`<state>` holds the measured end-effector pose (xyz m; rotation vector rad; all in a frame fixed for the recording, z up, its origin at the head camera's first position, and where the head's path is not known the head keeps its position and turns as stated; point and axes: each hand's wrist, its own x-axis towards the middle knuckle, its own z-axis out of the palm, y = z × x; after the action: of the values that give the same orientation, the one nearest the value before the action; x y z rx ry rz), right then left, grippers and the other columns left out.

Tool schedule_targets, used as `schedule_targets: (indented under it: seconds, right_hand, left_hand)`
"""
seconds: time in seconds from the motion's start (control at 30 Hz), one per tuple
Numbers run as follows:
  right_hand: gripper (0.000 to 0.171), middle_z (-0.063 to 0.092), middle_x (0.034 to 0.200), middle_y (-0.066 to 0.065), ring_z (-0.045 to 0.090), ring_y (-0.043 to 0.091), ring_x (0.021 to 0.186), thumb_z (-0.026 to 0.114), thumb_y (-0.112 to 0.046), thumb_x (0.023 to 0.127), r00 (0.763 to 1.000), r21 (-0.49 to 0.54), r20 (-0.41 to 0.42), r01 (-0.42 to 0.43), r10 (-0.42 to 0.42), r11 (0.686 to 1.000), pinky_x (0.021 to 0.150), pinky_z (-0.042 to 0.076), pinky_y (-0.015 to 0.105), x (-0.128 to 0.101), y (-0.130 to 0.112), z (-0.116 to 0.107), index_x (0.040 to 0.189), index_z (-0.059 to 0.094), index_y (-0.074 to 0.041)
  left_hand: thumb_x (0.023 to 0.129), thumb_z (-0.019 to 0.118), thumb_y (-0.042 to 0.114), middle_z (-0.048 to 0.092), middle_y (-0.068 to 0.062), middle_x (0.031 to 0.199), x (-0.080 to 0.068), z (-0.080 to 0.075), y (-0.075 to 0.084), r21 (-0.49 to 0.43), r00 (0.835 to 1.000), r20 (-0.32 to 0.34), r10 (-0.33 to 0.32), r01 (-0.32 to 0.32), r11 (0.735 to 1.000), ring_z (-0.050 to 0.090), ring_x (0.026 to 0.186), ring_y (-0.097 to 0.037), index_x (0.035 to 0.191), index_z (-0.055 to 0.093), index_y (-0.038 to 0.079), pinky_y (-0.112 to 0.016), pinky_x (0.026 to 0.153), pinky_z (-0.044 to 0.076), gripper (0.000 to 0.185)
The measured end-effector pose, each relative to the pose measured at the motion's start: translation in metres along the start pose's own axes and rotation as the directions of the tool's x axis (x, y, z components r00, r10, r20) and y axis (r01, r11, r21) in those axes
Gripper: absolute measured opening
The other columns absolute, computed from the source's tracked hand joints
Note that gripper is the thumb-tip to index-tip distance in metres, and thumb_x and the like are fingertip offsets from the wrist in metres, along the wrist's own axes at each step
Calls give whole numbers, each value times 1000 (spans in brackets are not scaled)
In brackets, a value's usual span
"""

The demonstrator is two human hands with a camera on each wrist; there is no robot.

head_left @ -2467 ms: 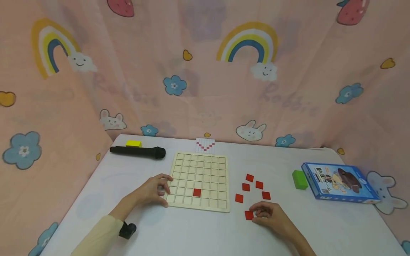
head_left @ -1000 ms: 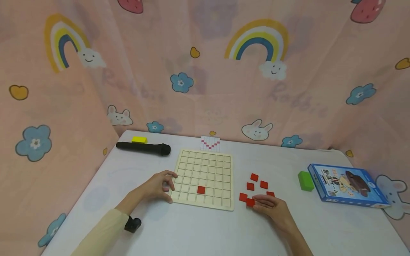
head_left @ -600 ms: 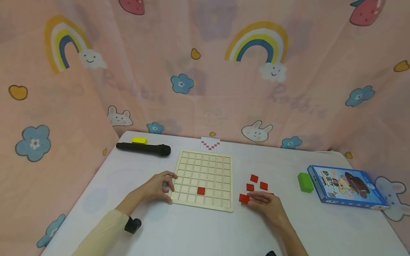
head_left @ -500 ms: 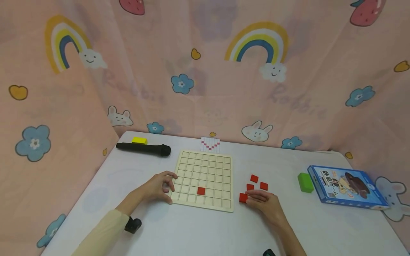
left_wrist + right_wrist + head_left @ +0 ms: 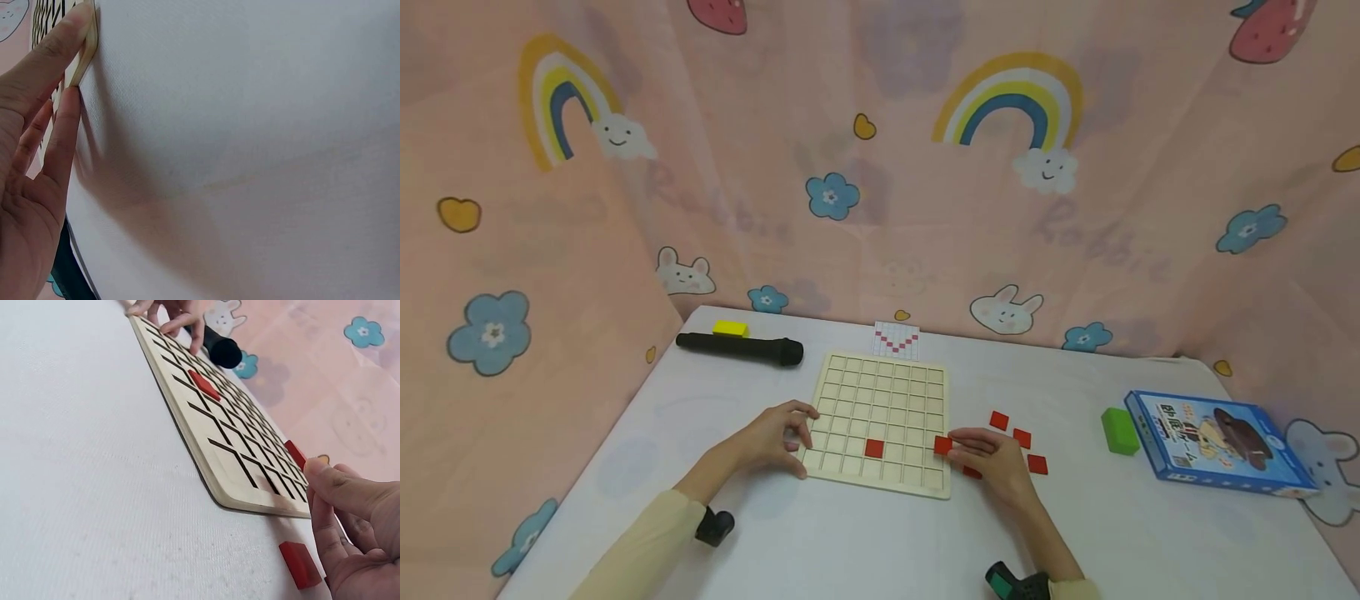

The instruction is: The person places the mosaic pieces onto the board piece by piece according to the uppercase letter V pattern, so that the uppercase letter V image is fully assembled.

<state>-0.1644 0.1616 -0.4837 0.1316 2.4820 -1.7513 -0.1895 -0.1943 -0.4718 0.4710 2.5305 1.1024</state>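
A wooden grid board (image 5: pixel 880 400) lies flat on the white table, with one red tile (image 5: pixel 873 448) seated in a cell near its front edge. My left hand (image 5: pixel 797 437) holds the board's near left corner, thumb on the front edge (image 5: pixel 84 44) and fingers on the left side. My right hand (image 5: pixel 953 447) pinches a red tile (image 5: pixel 942 445) just over the board's right edge, near the front. In the right wrist view that held tile (image 5: pixel 295 454) shows beyond my fingers (image 5: pixel 337 487), above the board (image 5: pixel 237 444). Several loose red tiles (image 5: pixel 1022 437) lie right of the board.
A black microphone (image 5: pixel 739 347) and a yellow block (image 5: pixel 731 328) lie at the back left. A small pattern card (image 5: pixel 896 340) stands behind the board. A green block (image 5: pixel 1120 431) and a blue box (image 5: pixel 1213 443) sit at the right. Pink curtain walls surround the table.
My right hand took up a red tile from the table in front of the loose pile and carried it left to the board's right edge. The left hand stayed on the board's corner.
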Motion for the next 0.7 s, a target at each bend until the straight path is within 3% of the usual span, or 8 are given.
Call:
schedule_targets:
  seconds: [0.4,0.7]
  right_hand:
    - [27,71,98,10,69,21,90,78,-6,79,999,51,9,38,-38,998,80,55,22,14,-8,33,104,71,-2]
    - [24,71,91,13,69,23,82,78,2,75,990,67,38,136,-139,988,76,56,24,24,-16,56,98,71,2]
  left_hand:
    - [57,91,9,48,0,134,2,2,3,-3,998,-20,-51,51,999,46,117,-24,76,64,15,-21,82,51,33]
    - [57,91,9,48,0,134,1,3,2,11,999,-28,-46,47,999,46,118,-25,76,64,15,-22,82,51,34]
